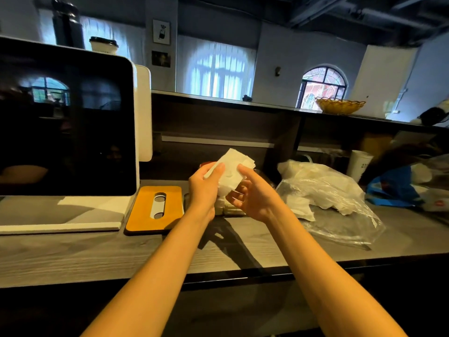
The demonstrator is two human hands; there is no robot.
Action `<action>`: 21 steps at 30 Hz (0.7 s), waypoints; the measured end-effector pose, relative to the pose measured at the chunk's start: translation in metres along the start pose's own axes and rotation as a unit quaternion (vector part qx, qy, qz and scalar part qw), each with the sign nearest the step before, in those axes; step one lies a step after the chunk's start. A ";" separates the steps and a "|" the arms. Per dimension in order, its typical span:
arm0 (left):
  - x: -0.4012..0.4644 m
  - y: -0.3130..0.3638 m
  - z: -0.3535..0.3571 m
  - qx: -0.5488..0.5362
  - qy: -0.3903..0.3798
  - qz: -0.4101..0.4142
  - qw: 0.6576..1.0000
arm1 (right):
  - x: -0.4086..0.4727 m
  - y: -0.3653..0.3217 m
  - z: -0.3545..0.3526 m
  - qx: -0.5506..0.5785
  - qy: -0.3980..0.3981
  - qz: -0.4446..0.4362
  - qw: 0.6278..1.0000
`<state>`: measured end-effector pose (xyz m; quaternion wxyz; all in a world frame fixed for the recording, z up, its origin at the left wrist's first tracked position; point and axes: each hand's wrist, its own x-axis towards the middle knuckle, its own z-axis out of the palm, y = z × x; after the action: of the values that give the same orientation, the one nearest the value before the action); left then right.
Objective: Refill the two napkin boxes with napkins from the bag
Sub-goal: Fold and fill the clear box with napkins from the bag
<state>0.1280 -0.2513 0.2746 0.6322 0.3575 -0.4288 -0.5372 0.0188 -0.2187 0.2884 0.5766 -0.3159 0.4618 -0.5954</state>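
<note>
Left hand [205,188] and right hand [252,198] both gripping soft white napkin stack [230,170]; crinkled clear plastic bag [323,190] on grey woodgrain counter [121,249]; flat orange slotted lid [155,207] beside

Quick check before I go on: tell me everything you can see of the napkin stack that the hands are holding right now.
The napkin stack is a thin bundle of white, soft-looking paper sheets, held in the air above the counter, tilted, its upper corners fanned slightly apart. The left hand grips its left edge with the thumb across the front; the right hand holds the right side, thumb on the front and fingers curled underneath. It hangs over an open napkin box that is mostly hidden behind the hands, left of the clear plastic bag.
</note>
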 end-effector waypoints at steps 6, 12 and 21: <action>0.019 0.002 0.001 0.107 -0.037 0.071 0.991 | 0.024 -0.017 0.010 0.007 0.100 -0.079 0.992; 0.049 -0.006 -0.017 0.217 0.047 0.161 0.962 | 0.058 -0.036 0.002 -0.148 0.166 -0.114 0.968; 0.064 -0.056 -0.031 0.187 -0.014 0.044 0.981 | 0.100 -0.047 -0.002 -0.362 0.173 0.028 0.916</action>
<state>0.1396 -0.3240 0.2224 0.5714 0.4427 -0.5453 -0.4244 -0.0151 -0.3211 0.3155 0.3501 -0.3817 0.7471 -0.4167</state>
